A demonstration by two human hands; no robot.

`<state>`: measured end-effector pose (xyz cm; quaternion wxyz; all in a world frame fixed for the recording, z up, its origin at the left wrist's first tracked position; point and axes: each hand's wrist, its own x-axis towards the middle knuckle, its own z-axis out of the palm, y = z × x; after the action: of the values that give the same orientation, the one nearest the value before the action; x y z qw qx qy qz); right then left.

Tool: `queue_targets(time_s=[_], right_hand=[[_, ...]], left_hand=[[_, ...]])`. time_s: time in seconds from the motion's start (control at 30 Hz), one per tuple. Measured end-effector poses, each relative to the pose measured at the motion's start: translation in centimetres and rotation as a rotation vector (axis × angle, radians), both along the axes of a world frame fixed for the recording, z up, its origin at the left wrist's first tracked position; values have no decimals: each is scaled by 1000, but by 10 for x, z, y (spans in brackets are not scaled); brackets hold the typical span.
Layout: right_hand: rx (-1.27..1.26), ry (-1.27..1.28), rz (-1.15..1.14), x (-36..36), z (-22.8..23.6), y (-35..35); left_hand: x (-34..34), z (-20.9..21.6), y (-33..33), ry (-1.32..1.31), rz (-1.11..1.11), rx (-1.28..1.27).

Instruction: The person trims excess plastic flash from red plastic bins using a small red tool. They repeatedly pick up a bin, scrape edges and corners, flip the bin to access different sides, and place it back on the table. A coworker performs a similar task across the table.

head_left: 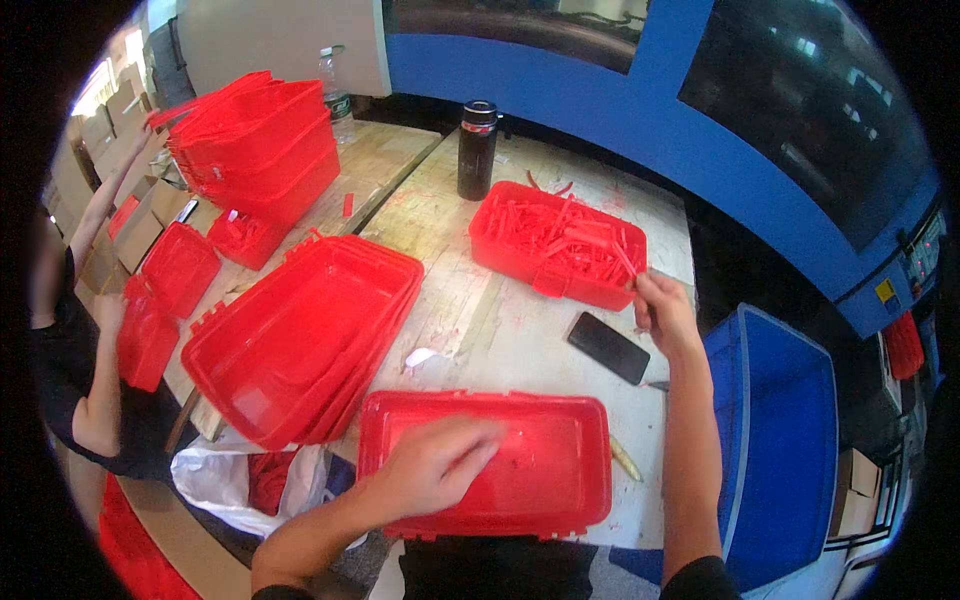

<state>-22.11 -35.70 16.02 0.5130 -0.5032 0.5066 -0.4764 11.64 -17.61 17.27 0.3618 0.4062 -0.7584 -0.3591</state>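
Black phone screen (609, 347) on table, cardboard boxes (120, 215) far left

Left hand (435, 462) lies flat, fingers spread; right hand (662, 310) reaches forward, pinching

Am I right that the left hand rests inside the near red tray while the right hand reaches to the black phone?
Not quite. The head view shows the right hand at the rim of the far red bin of strips, not the phone. The left hand does rest in the near red tray.

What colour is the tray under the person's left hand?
Red: the tray under the left hand shows best in the head view.
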Motion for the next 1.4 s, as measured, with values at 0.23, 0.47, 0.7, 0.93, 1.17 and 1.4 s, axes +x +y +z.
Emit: queue_targets(time_s=[0.23, 0.47, 0.7, 0.93, 1.17, 1.4], right_hand=[[-55, 38, 200, 44, 11, 210], [-284, 53, -15, 33, -3, 289], [-12, -229, -86, -14, -23, 358], [-210, 520, -121, -26, -29, 377], [-96, 636, -129, -14, -15, 290], [-337, 1471, 299, 43, -63, 190]], left_hand=[[-59, -8, -15, 158, -128, -56], [-103, -46, 55, 160, -613, 690], [-107, -62, -58, -458, -153, -623], [-172, -96, -121, -838, -702, -392], [-106, -103, -129, -709, -508, -235], [-83, -118, -94, -583, -384, -273]])
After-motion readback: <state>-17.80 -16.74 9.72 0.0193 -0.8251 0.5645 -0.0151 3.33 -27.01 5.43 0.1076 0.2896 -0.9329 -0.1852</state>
